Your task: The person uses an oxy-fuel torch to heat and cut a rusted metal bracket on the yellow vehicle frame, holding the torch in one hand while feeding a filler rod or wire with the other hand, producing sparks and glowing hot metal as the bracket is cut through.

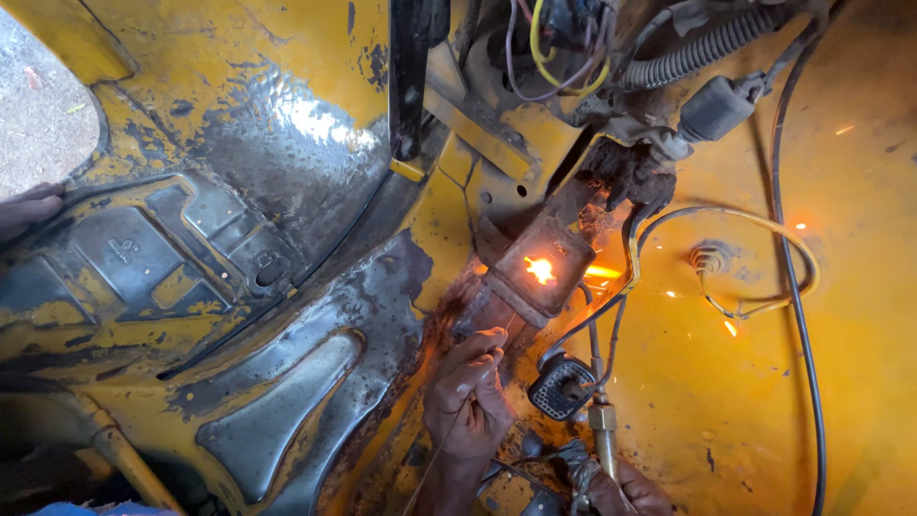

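Note:
My left hand point(468, 392) reaches up from the bottom centre and pinches a thin metal rod point(449, 435) that slants down past my wrist. Its fingertips are just below a rusty steel bracket point(535, 253) on the yellow vehicle body point(688, 401). A bright orange glowing spot point(540, 270) burns on the bracket, and sparks scatter to its right. At the bottom edge my right hand point(626, 489) grips a torch with a brass fitting point(604, 430). The torch's thin neck rises toward the glow.
A black round plug point(562, 387) on wires hangs between my hands. Yellow and black cables point(793, 277) loop at the right, with a ribbed hose point(697, 48) above. Scorched bare panels point(277, 411) lie left. Another person's fingers point(29, 205) rest on the left edge.

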`<state>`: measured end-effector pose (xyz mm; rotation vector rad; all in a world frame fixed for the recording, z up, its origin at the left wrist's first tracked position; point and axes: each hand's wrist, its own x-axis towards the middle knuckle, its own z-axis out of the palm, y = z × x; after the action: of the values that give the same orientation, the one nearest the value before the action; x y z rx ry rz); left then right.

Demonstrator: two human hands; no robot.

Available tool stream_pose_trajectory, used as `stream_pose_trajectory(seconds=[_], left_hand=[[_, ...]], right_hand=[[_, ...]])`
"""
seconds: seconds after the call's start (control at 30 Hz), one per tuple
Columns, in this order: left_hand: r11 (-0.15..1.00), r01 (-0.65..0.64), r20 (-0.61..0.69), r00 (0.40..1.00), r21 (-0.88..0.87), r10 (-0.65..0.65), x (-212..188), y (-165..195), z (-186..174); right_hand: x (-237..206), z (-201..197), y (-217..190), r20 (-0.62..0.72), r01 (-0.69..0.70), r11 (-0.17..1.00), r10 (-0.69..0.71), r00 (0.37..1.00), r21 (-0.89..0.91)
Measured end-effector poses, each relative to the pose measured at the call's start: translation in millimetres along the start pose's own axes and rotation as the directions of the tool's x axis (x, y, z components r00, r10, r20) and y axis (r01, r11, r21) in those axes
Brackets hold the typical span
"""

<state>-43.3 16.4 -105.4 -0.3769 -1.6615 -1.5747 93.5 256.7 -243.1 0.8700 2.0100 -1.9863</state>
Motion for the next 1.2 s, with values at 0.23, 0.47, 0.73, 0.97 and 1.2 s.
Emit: stream_pose_trajectory(seconds=[0.23,0.47,0.73,0.97,1.2], left_hand=[[1.0,-0.007,0.017,1.0,-0.013,0.008,-0.6,-0.8,-2.2],[0.999,0.022,0.033,0.999,-0.028,-0.021,-3.0,-3.2,-2.2],[1.0,0.011,0.037,0.999,-0.008,-0.011,-2.6,-1.7,-2.2],[1.0,0.008,0.039,0.999,-0.026,-0.007,-1.2,-0.6,-1.8],[1.0,0.015,0.05,0.999,0.001,-0.015,-0.7,1.1,-2.5]], right_hand=[[-2.3,-2.0,9.6,0.003,0.001,1.0,-0.001,1.0,-0.001],[-1.6,-3.5,16.2,0.036,0.142,0.99,-0.142,0.989,-0.016],[-13.0,8.9,-3.1,-0.059,-0.041,0.999,0.043,0.997,0.032],[-9.1,8.0,-8.7,-0.029,-0.071,0.997,0.072,0.997,0.023],[-8.8,6.5,-2.4,-0.026,-0.025,0.999,0.026,0.999,0.022]])
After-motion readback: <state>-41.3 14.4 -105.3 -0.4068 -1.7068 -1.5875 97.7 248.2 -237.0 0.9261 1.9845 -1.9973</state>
